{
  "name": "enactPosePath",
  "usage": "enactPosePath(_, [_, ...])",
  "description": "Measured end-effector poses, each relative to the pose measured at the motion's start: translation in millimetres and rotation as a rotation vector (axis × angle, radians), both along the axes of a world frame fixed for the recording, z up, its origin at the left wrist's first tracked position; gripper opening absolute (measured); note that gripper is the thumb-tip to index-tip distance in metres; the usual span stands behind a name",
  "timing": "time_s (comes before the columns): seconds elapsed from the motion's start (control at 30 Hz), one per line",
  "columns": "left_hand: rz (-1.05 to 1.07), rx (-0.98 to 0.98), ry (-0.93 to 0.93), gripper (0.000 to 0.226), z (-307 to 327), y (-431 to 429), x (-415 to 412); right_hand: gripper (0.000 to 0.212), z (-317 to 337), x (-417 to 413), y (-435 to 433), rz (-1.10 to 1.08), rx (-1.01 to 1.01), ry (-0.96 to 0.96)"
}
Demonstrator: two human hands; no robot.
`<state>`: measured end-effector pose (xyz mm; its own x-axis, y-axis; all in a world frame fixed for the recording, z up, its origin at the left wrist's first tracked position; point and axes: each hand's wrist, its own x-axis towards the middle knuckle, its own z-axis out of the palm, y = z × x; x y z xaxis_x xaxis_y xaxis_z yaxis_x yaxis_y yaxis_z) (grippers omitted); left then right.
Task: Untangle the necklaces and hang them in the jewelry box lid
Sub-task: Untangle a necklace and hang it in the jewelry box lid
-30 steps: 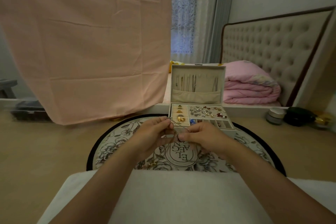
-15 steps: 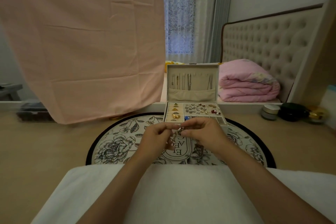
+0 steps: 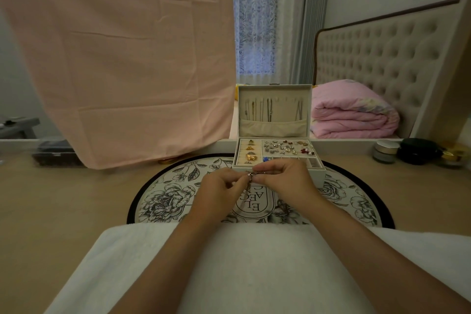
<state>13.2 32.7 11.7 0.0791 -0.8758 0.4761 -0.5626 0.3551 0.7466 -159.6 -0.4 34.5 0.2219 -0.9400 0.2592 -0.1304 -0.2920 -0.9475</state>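
Two bare hands met just in front of the open cream jewelry box (image 3: 321,179). The left hand (image 3: 219,192) and the right hand (image 3: 286,181) each pinched, between thumb and curled fingers, the same small tangled knot of thin dark metal necklace chain (image 3: 251,174). They held it in the air at the box's front edge. A short strand hung down from the knot between the hands. How many chains made up the knot could not be told.

Behind the hands, the box's tray held gold rings (image 3: 251,154) in the roll slots on its left side. A scatter of silver and red earrings (image 3: 286,148) filled the wide compartment on its right. The box's padded lid (image 3: 274,92) stood upright at the back. Several thin necklaces (image 3: 267,109) hung straight down inside it, their lower ends tucked into the lid's fabric pocket (image 3: 272,129).

The box sat at the far edge of a round black-rimmed rug with a grey flower print (image 3: 165,202). Nearer than the box, under both forearms, lay a white towel-like cloth (image 3: 254,267). Left of the box hung a large pale pink sheet (image 3: 114,58). Right of the box, three small round jars (image 3: 384,151) stood in a row on the tan surface. Behind the box to the right, a folded pink quilt (image 3: 354,116) lay against a tufted beige headboard (image 3: 382,58).
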Motion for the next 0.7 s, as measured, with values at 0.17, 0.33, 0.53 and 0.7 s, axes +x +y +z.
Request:
enactPosePath(0.17, [0.082, -0.045, -0.113, 0.005, -1.4, -1.1, 1.9, 0.015, -1.5, 0.9, -1.6, 0.009, 0.009, 0.013])
enactPosePath(0.33, [0.014, 0.165, 0.573, 0.013, 3.5, 0.3, -0.2, 0.009, -3.5, -6.8, -7.2, 0.035, 0.059, 0.124])
enactPosePath(0.53, [-0.052, 0.292, 0.791, 0.021, 4.0, 1.5, 5.4, 0.013, -2.4, -10.6, -7.7, 0.089, 0.065, 0.356])
enactPosePath(0.7, [-0.118, 0.284, 0.551, 0.023, 6.0, 1.1, 0.3, 0.033, 10.0, -18.6, -8.7, 0.142, 0.09, 0.699])
